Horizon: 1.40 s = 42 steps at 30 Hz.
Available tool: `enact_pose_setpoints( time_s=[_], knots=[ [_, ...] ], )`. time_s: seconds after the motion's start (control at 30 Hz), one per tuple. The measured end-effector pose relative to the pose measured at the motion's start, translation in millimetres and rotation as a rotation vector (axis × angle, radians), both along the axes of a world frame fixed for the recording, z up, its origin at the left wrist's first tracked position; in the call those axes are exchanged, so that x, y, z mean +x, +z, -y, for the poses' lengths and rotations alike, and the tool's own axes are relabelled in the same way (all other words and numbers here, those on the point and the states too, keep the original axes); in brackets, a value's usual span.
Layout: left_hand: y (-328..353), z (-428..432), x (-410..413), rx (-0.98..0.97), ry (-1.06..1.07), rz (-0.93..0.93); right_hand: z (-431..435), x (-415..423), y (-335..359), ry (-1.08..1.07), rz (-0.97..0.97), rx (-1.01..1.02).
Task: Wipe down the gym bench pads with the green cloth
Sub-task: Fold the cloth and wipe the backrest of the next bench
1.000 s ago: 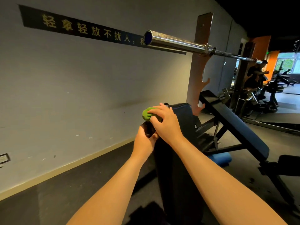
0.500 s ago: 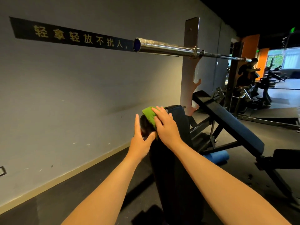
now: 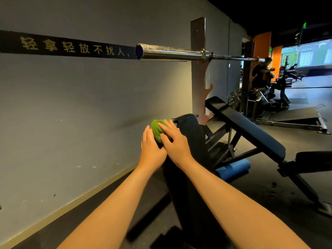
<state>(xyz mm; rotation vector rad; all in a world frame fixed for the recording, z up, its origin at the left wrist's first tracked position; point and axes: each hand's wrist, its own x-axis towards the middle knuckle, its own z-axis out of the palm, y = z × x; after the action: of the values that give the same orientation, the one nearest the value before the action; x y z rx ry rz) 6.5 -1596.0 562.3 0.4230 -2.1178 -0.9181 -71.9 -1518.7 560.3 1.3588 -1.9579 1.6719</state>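
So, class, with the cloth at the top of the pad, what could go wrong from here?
1. The cloth lies over the rounded top of the pad under the right hand, fingers flat, not gripping; it may slip off.
2. The barbell juts out above; leaning in could bump a head.
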Motion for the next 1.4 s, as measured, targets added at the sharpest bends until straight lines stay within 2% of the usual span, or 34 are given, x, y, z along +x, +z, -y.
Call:
enact_pose_setpoints(
  time_s=[0.07, 0.23, 0.33, 0.47, 0.57, 0.7, 0.8, 0.87, 0.97, 1.07, 1.23, 1.3, 1.4],
  knots=[
    [5.5, -0.7, -2.7, -0.073, 0.055, 0.026, -1.7, -17.3, 2.9, -0.021, 0.057, -0.017],
    [23.0, -8.5, -25.5, -0.46, 0.155, 0.11, -10.7, -72.3, 10.2, -0.069, 0.249, -0.045],
    [30.3, -17.8, -47.1, -0.516, 0.311, 0.152, -17.0, -99.6, 11.5, -0.105, 0.343, -0.043],
    [15.1, -15.9, -54.3, -0.634, 0.391, 0.061, -28.0, -128.1, 0.9, -0.086, 0.598, -0.035],
    [11.8, -13.2, -56.7, -0.62, 0.394, 0.011, -22.7, -123.9, -5.4, -0.116, 0.568, -0.045],
    [8.4, -6.6, -57.8, -0.689, 0.39, -0.032, -4.8, -96.6, -13.5, -0.202, 0.288, -0.072],
    [7.3, 0.5, -59.0, -0.707, 0.386, -0.056, 2.5, -80.2, -11.2, -0.112, 0.07, -0.064],
    [6.0, 4.7, -58.8, -0.74, 0.37, -0.045, 1.2, -79.1, -8.7, -0.019, -0.012, -0.044],
    [5.5, 8.3, -59.1, -0.75, 0.372, -0.046, -3.3, -96.7, -7.6, -0.022, -0.093, -0.003],
    [5.1, 6.6, -60.0, -0.722, 0.379, -0.042, -3.3, -120.3, -1.4, -0.096, 0.043, -0.032],
    [5.7, 1.0, -60.2, -0.665, 0.379, -0.031, -18.5, -144.9, 3.6, -0.081, 0.61, -0.081],
    [5.6, -1.0, -62.2, -0.648, 0.392, -0.034, -16.9, -140.0, 0.4, -0.13, 0.637, -0.077],
    [5.5, -3.0, -63.1, -0.646, 0.409, -0.031, -6.8, -117.9, -5.7, -0.252, 0.472, -0.086]
  ],
)
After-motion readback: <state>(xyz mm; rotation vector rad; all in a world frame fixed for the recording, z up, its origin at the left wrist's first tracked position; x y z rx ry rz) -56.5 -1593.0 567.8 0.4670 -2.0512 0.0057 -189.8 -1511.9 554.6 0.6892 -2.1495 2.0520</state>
